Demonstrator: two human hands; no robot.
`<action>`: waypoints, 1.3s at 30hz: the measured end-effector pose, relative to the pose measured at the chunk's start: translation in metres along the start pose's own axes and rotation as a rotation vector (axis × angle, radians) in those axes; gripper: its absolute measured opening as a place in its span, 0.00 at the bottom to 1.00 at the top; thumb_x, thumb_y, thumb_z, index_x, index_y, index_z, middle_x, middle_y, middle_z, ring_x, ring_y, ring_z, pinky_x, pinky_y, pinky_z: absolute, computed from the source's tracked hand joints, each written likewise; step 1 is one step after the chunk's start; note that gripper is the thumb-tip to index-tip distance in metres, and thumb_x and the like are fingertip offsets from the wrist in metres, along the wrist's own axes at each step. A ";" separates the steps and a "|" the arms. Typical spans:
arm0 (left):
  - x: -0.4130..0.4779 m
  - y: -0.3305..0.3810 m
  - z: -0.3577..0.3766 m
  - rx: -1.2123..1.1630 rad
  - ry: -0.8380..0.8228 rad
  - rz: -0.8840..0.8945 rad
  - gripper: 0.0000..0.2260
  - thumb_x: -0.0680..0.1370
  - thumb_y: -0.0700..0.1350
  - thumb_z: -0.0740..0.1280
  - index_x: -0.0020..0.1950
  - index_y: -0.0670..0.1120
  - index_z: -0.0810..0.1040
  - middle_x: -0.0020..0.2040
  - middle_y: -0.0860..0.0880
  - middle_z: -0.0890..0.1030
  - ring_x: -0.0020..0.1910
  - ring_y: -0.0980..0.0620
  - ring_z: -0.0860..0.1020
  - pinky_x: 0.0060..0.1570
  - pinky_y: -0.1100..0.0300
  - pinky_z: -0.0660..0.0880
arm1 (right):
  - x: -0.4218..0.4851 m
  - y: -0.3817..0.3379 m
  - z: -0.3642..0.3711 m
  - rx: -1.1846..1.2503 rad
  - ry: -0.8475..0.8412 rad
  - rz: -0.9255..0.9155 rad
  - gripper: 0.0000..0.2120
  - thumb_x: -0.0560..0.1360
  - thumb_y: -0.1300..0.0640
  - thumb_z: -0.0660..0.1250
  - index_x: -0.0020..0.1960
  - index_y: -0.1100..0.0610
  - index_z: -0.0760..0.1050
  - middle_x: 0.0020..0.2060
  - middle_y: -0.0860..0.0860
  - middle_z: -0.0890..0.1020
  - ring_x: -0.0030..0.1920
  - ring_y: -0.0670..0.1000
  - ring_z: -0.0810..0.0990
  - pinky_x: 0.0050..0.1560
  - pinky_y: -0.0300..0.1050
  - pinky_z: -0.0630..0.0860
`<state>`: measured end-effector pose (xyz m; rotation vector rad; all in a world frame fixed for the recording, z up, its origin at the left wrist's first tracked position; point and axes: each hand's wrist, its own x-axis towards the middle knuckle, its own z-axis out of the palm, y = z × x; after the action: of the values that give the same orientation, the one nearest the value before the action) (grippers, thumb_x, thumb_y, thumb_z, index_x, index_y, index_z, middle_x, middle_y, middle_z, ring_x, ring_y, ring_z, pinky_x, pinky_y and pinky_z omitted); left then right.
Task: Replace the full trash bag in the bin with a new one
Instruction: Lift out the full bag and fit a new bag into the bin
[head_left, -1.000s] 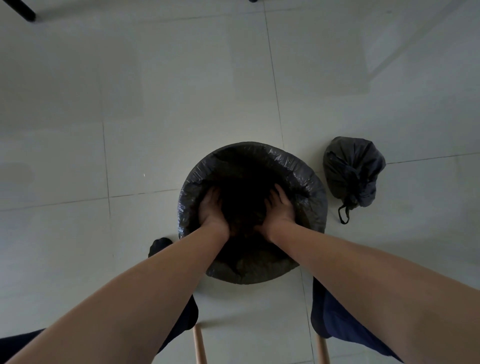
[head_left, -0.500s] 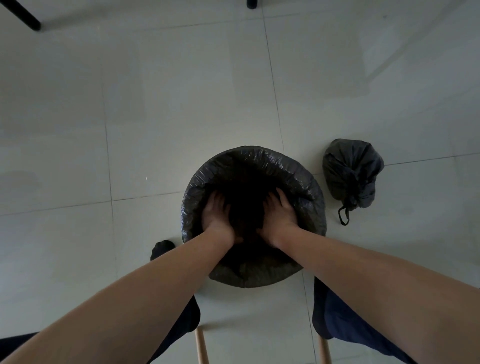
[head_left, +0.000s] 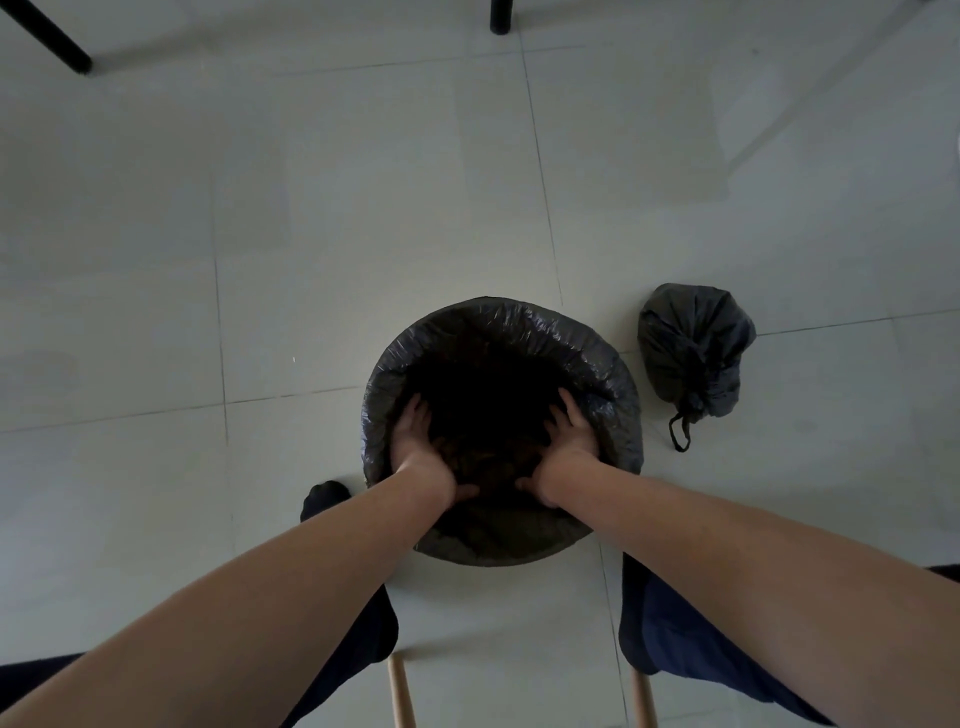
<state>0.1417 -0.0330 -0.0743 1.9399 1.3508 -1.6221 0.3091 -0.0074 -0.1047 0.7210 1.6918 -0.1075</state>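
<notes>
A round bin (head_left: 519, 551) stands on the tiled floor in front of me, lined with a new black bag (head_left: 524, 319) folded over its rim. Both hands reach inside it. My left hand (head_left: 415, 441) lies flat against the left inner wall with fingers spread. On the right inner wall my right hand (head_left: 571, 441) presses the liner the same way. The bin's bottom is dark and hidden. The full trash bag (head_left: 693, 348), tied shut with a loop at its knot, lies on the floor to the right of the bin.
Two black furniture legs (head_left: 52, 41) (head_left: 501, 15) stand at the far edge of the floor. Wooden chair legs (head_left: 400, 691) (head_left: 641, 699) and my dark-clothed legs (head_left: 675, 629) are close below the bin. My foot in a dark sock (head_left: 322, 499) rests left of it.
My hands have spread apart inside the bin, from near its middle out to the left and right walls. The full bag has not moved.
</notes>
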 end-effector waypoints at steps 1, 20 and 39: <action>-0.001 -0.001 0.000 0.002 -0.002 0.002 0.50 0.77 0.80 0.45 0.87 0.48 0.38 0.87 0.40 0.43 0.86 0.39 0.40 0.80 0.40 0.31 | 0.001 0.000 0.001 -0.004 0.006 0.001 0.43 0.78 0.24 0.41 0.84 0.47 0.38 0.84 0.56 0.47 0.83 0.62 0.38 0.74 0.69 0.25; -0.041 0.012 -0.001 -0.256 0.055 0.000 0.42 0.80 0.76 0.46 0.88 0.53 0.47 0.88 0.43 0.45 0.86 0.40 0.40 0.80 0.38 0.31 | -0.055 0.002 -0.011 0.379 0.130 -0.095 0.35 0.81 0.30 0.40 0.84 0.45 0.52 0.84 0.54 0.51 0.83 0.59 0.41 0.75 0.68 0.26; -0.138 -0.067 -0.012 -1.679 0.721 -0.029 0.13 0.84 0.53 0.67 0.67 0.54 0.85 0.67 0.53 0.84 0.70 0.50 0.78 0.72 0.54 0.72 | -0.156 0.070 -0.013 1.490 0.878 -0.022 0.14 0.84 0.47 0.61 0.50 0.51 0.83 0.38 0.49 0.85 0.38 0.47 0.82 0.38 0.42 0.72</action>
<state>0.1060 -0.0544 0.0738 1.2014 1.8659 0.5144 0.3450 -0.0081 0.0630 2.0399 2.2775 -1.3215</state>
